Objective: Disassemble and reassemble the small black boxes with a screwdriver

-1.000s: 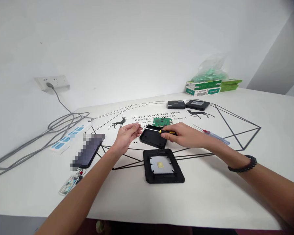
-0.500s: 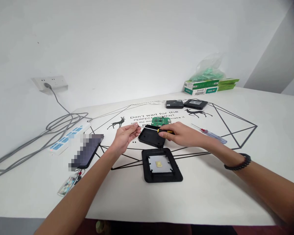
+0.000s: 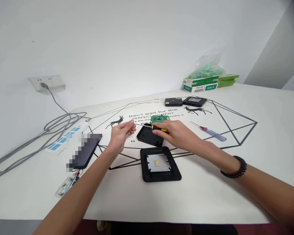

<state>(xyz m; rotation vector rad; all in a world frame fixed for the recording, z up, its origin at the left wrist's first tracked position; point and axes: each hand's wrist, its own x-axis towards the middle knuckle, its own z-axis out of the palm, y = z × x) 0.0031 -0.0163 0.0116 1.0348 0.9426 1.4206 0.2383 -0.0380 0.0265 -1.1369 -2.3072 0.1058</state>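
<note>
My right hand is wrapped round the black and yellow handle of a screwdriver, whose thin shaft points left. The tip reaches the fingers of my left hand, which are pinched together; whatever they hold is too small to make out. Below the screwdriver lies an open black plastic shell. A green circuit board sits just behind the shell. Closer to me is a black square cover with a silver metal plate and a yellowish pad on it. Two tiny dark screws lie left of the shell.
A clear-handled screwdriver lies at right. Two black box devices stand at the back, near green and white cartons. On the left are a phone, a keychain, a power strip and a coiled grey cable.
My right hand has moved a little left with the screwdriver, closer to my left hand. The whole view has shifted slightly. My left hand keeps its pinch.
</note>
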